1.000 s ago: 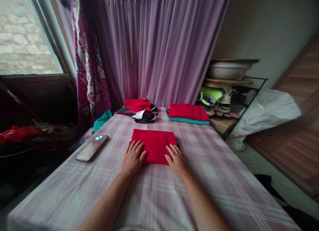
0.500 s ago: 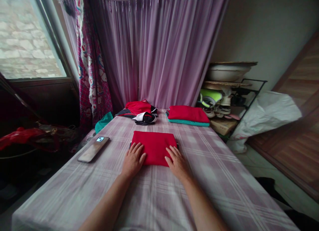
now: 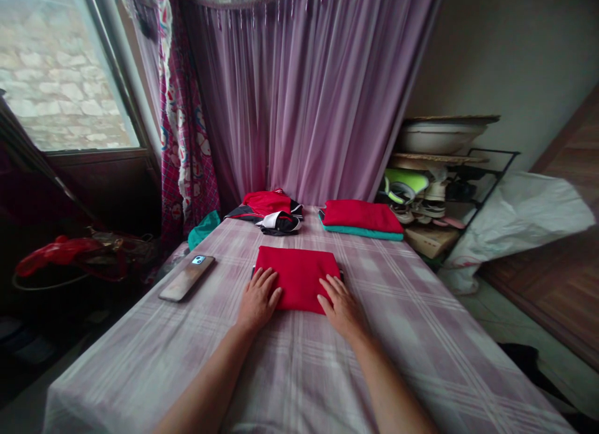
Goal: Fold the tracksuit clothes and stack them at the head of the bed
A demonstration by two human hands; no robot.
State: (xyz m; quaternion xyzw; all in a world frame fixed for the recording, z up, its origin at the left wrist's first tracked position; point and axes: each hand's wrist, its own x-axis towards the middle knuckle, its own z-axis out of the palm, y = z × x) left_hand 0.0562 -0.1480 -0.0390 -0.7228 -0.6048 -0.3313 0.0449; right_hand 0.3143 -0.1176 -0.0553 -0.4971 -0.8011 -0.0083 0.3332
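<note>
A checked cloth [image 3: 290,384] fills the lower frame, a purple curtain [image 3: 309,103] the upper middle. The folded red garment [image 3: 299,275] lies just below centre; a red-and-teal stack [image 3: 362,217] sits beyond, right of centre. On the garment's left and right sides rest the left hand [image 3: 256,300] and right hand [image 3: 340,307], spread flat, gripping nothing. A phone [image 3: 187,279] lies lower left.

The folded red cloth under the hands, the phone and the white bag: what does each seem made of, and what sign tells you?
Folded red cloth: matt fabric, soft edges without shine; fibre unclear.
Phone: smooth glass or plastic back, judging by its cloudy sheen.
White bag: probably plastic, from its crumpled, slightly shiny surface.
</note>
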